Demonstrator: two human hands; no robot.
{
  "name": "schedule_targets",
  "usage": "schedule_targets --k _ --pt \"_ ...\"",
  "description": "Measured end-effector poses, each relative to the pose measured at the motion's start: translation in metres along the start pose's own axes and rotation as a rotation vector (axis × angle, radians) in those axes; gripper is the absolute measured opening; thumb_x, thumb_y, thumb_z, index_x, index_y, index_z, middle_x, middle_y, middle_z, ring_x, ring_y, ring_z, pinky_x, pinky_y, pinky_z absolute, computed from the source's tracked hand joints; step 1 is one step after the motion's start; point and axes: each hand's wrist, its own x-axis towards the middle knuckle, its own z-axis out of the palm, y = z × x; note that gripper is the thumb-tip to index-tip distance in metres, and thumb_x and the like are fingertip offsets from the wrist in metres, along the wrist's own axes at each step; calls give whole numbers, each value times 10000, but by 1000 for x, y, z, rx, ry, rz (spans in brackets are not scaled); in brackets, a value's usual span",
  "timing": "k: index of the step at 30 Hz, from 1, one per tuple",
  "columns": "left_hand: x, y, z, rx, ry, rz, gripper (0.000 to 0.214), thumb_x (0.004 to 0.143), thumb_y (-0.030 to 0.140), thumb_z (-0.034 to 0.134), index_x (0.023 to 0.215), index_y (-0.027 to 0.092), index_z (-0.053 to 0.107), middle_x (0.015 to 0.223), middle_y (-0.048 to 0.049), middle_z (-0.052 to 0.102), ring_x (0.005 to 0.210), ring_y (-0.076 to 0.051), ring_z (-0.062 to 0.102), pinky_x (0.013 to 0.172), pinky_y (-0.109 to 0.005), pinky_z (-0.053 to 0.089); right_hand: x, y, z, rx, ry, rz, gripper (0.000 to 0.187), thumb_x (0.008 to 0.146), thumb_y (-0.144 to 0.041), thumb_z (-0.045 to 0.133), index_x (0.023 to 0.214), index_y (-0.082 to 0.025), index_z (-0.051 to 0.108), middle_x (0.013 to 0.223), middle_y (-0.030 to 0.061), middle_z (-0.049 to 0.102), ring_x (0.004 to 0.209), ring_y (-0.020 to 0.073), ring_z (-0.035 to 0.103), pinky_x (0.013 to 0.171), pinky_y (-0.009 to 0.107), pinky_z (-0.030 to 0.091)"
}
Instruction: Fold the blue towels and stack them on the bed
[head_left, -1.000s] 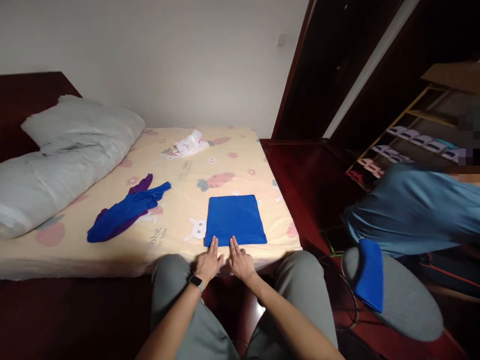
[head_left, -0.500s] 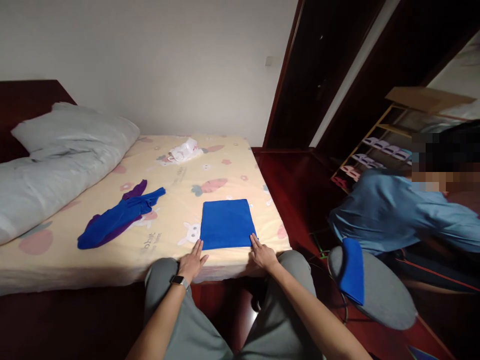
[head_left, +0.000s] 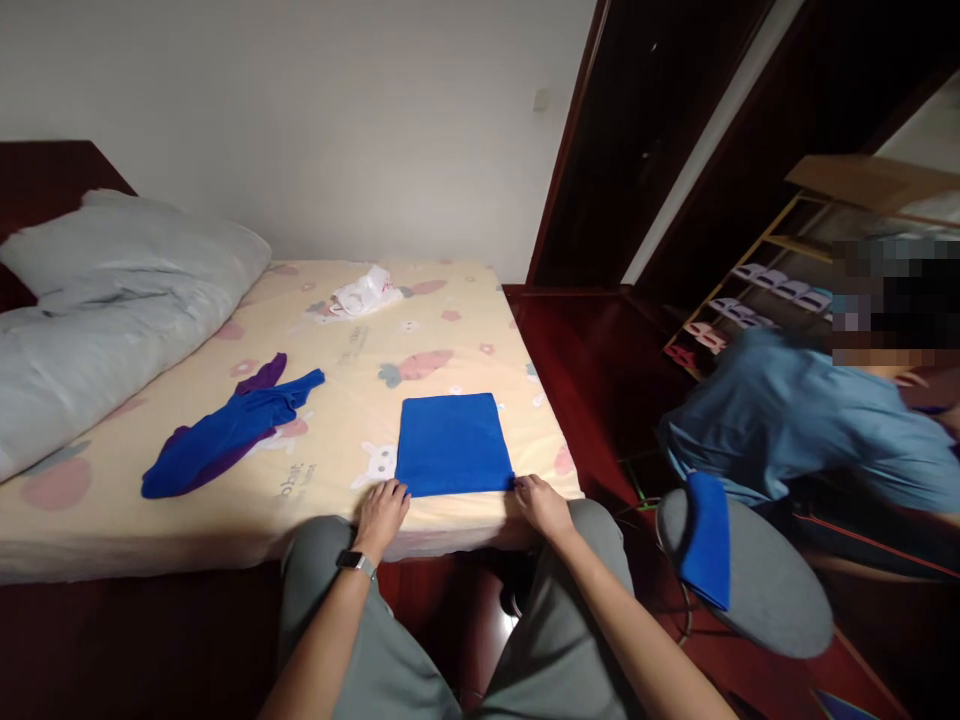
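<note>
A blue cloth (head_left: 453, 444), laid flat as a near-square, rests close to the bed's front edge. At its near left corner my left hand (head_left: 383, 513), with a watch on the wrist, has its fingers curled onto the fabric. My right hand (head_left: 541, 507) pinches the near right corner, which is slightly lifted. Further left on the bed lie a crumpled blue cloth (head_left: 232, 430) and a purple cloth (head_left: 262, 374) partly hidden beneath it.
The bed (head_left: 337, 520) carries a grey quilt (head_left: 127, 310) and a white plastic bag (head_left: 366, 292). On the right, a person (head_left: 780, 420) bends beside a round grey stool (head_left: 780, 570) holding a folded blue cloth (head_left: 706, 540). Behind stands a shoe rack (head_left: 787, 245).
My fingers have gone from lying stretched on the near corners to curling and gripping them. The right corner now sticks out a little. The view has shifted slightly.
</note>
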Motion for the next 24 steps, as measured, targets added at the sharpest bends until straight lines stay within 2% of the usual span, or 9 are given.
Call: schedule_targets --k 4,11,15,20,24 --pt "4 -11 13 -50 -39 -73 270 977 243 457 1119 237 686 1087 -85 680 1016 -221 613 885 -315 457 12 -1 10 195 -42 81 260 964 -276 482 1142 -203 657 1144 79 688 1012 187 662 873 244 456" --pt "9 -24 22 -228 -10 -261 219 938 221 528 1107 192 663 1065 -87 713 989 -202 650 859 -286 467 22 5 22 268 -19 159 216 947 -263 501 1081 -215 664 1109 69 704 1023 193 666 882 256 454" --pt "11 -22 21 -208 -69 -366 252 947 280 528 1153 179 633 1026 -89 740 923 -202 683 777 -274 454 23 7 23 348 -19 235 251 937 -276 509 1147 -216 633 1122 57 726 1035 195 676 872 270 474" --pt "13 -18 18 -191 -195 -445 321 968 426 476 963 195 699 946 -104 763 881 -228 703 696 -284 407 26 2 22 302 -49 380 396 931 -482 505 1148 -194 669 1097 112 741 1045 257 687 855 331 496" --pt "13 -16 18 -212 -196 -465 348 956 447 477 881 197 708 928 -110 765 868 -230 698 668 -282 383 28 -2 22 274 -74 399 402 912 -513 503 1066 -207 712 1034 123 750 1000 266 699 804 332 497"
